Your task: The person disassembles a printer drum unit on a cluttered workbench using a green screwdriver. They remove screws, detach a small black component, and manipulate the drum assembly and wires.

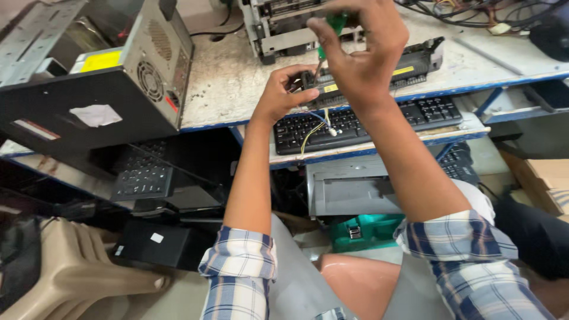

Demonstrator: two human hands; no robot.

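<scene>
My right hand [361,53] grips a green-handled screwdriver [333,26], its shaft pointing down into a long black printer part [415,62] that lies on the bench edge. My left hand [283,95] holds the left end of that part, fingers curled over it. Thin yellow, blue and white wires with a small white plug [323,127] hang from the part over a black keyboard [379,121] on the shelf below.
A desktop computer case [118,83] lies on its side at the left. A grey opened printer chassis [278,26] stands behind the hands. Cables [474,12] lie at the back right. Below are a grey printer [349,189], another keyboard [142,178], a beige plastic stool [77,272] and a cardboard box [545,178].
</scene>
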